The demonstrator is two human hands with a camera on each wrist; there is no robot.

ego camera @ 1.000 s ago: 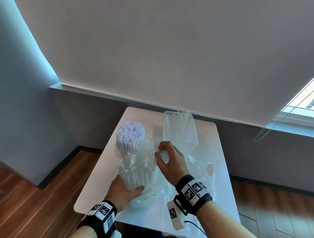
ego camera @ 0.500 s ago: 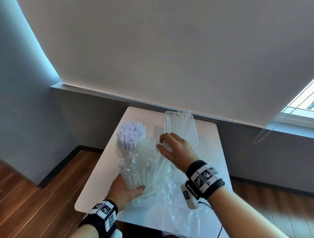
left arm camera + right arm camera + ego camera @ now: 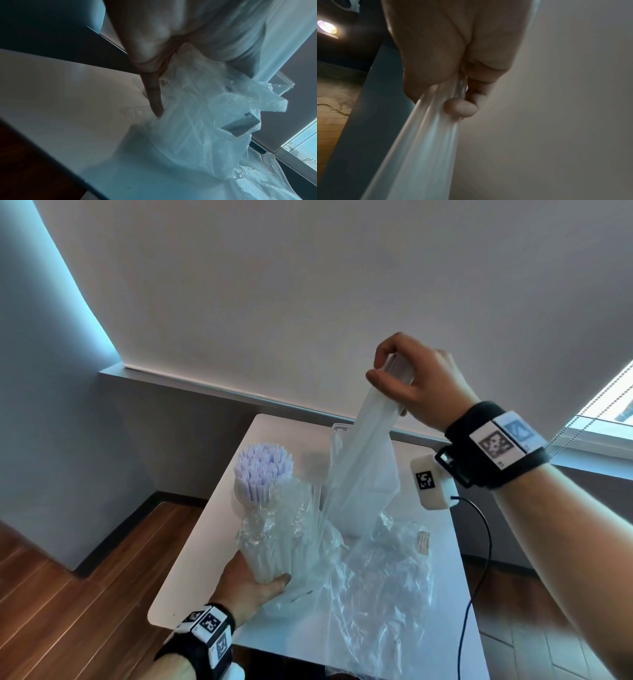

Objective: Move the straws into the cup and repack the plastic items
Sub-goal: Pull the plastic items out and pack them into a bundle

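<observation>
The white table [image 3: 212, 542] carries everything, and the biggest thing on it is the loose clear plastic bag [image 3: 383, 583], crumpled and glossy, spread over the near right part and hanging over the near edge. At the far side stands a clear plastic container [image 3: 376, 474], mostly behind the straws I lift; what is in it I cannot tell. To its left a cup [image 3: 245, 496] stands upright, packed with pale lilac straws [image 3: 263, 463] whose open ends fan out above the rim.

Near the table's left edge my left hand [image 3: 253, 587] is wrapped around the bottom of a wrapped bundle of translucent white straws [image 3: 274, 546], thumb across the front, holding it upright in its wrinkled film. From the left wrist camera, film bunches against my fingers [image 3: 154, 97].

My right hand [image 3: 414, 385] is raised well above the table, fingers and thumb closed around the top ends of a handful of translucent straws [image 3: 363, 446]. They slant down and left from my grip, with their lower ends reaching the wrapped bundle. The right wrist view shows my fingertip [image 3: 460, 109] curled over them.
</observation>
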